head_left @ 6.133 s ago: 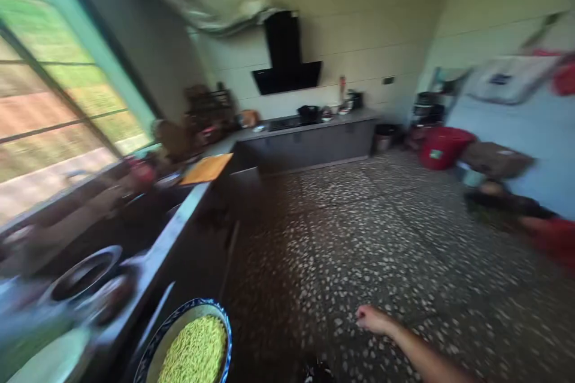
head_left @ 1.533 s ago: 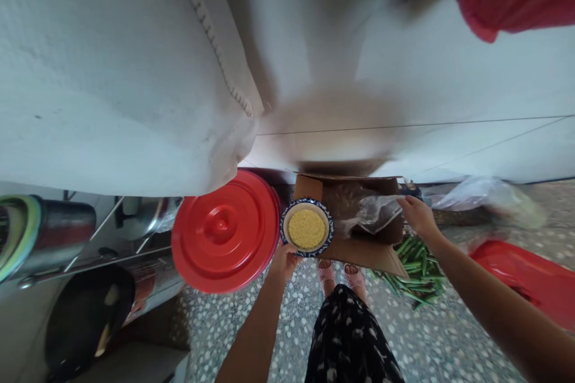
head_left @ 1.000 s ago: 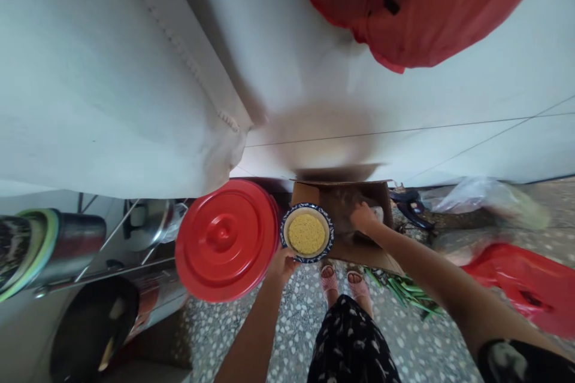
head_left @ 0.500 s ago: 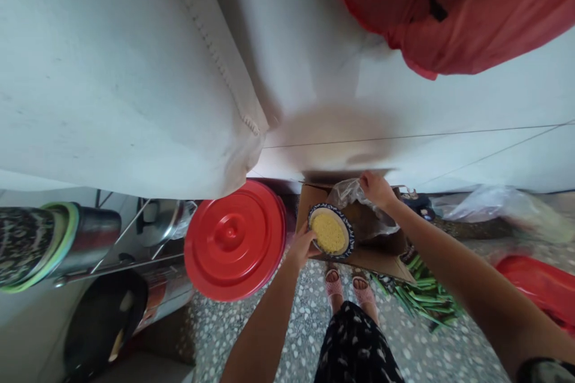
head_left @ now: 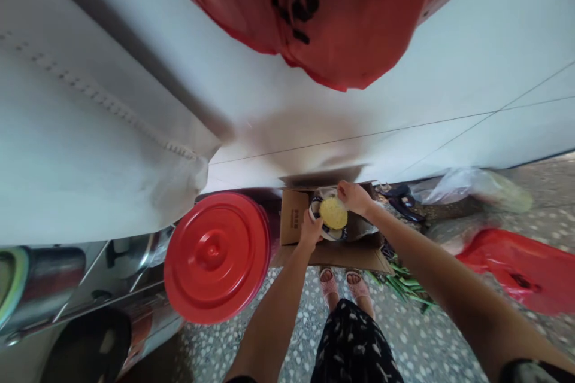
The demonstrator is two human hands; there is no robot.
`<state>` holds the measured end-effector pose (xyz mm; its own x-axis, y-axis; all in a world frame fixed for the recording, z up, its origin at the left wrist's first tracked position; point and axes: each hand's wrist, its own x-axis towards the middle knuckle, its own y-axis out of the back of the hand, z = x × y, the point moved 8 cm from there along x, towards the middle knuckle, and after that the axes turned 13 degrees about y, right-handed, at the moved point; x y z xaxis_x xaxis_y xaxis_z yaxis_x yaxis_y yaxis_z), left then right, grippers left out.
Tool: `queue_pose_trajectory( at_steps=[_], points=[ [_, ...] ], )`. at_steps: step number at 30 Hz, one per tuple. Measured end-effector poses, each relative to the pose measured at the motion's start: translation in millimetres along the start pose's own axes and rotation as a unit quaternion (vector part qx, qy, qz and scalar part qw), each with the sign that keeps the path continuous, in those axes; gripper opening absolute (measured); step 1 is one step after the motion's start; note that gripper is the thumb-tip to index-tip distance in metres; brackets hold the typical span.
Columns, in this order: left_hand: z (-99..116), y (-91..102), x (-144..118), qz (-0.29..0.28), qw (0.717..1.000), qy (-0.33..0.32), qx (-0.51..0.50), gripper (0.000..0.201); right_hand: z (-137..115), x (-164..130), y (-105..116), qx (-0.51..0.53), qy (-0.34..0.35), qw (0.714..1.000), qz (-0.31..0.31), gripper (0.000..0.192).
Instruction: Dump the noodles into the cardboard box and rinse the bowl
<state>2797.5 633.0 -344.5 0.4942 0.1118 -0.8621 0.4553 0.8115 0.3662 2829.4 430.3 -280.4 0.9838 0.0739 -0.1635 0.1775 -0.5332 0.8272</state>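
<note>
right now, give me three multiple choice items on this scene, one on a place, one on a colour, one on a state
1. Where is the bowl of yellow noodles?
A. over the open cardboard box
B. on the red lid
C. on the floor by the feet

2. What colour is the big round lid left of the cardboard box?
A. blue
B. red
C. green

3. What is the left hand doing?
A. hanging free
B. resting flat on the lid
C. holding the bowl by its rim

Answers:
1 A, the bowl sits above the box opening, between both hands.
2 B, the lid is plain red.
3 C, its fingers grip the bowl's near edge, while the right hand is at the clear plastic bag by the bowl's far side.
</note>
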Motion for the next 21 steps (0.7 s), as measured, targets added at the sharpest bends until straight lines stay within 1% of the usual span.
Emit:
queue_pose_trajectory(
  at_steps=[3, 4, 7, 9, 11, 13, 15, 17, 18, 20, 21],
  points=[
    [-10.6, 4.5, 3.6, 0.005, 1.0, 0.015, -0.02, 0.056, 0.2, -1.8, -1.3, 0.0, 0.007, 1.0, -0.013, 0.017],
    [-15.2, 6.5, 4.3, -0.002, 0.999, 0.021, -0.034, 0.056, 0.4, -2.4, -1.7, 0.0, 0.008, 1.0, -0.015, 0.017],
    [-29.4, 11.8, 3.1, -0.062, 0.991, 0.046, -0.105, 0.058, -1.4, -2.5, -1.2, 0.011, 0.013, 1.0, -0.013, 0.017],
    [-38.1, 18.0, -0.9, -0.099, 0.979, 0.061, -0.167, 0.063, -3.9, -1.1, 0.1, 0.023, 0.017, 1.0, -0.011, 0.018],
    [-44.9, 27.0, -7.0, -0.125, 0.964, 0.063, -0.226, 0.067, -5.6, 0.0, 1.5, 0.033, 0.021, 0.999, -0.015, 0.019],
    [-49.5, 36.8, -15.7, -0.152, 0.948, 0.048, -0.276, 0.07, -5.5, -1.7, 0.4, 0.032, 0.022, 0.999, -0.028, 0.021],
    [-53.2, 47.3, -26.4, -0.174, 0.934, 0.029, -0.312, 0.073, -4.4, -9.1, -6.5, -0.001, 0.017, 0.999, -0.049, 0.024],
    [-58.4, 59.3, -38.0, -0.178, 0.922, 0.019, -0.344, 0.073, -4.8, -23.2, -22.7, -0.07, 0.003, 0.994, -0.081, 0.026],
    [-61.3, 65.5, -44.2, -0.176, 0.916, 0.017, -0.36, 0.072, -6.3, -32.6, -37.1, -0.103, -0.005, 0.988, -0.115, 0.028],
    [-67.8, 77.9, -57.7, -0.166, 0.903, 0.015, -0.395, 0.069, -14.1, -53.9, -75.6, -0.134, -0.013, 0.968, -0.211, 0.027],
    [-72.4, 84.5, -65.0, -0.159, 0.897, 0.017, -0.413, 0.068, -21.1, -64.1, -96.5, -0.128, -0.006, 0.956, -0.265, 0.026]
  ],
)
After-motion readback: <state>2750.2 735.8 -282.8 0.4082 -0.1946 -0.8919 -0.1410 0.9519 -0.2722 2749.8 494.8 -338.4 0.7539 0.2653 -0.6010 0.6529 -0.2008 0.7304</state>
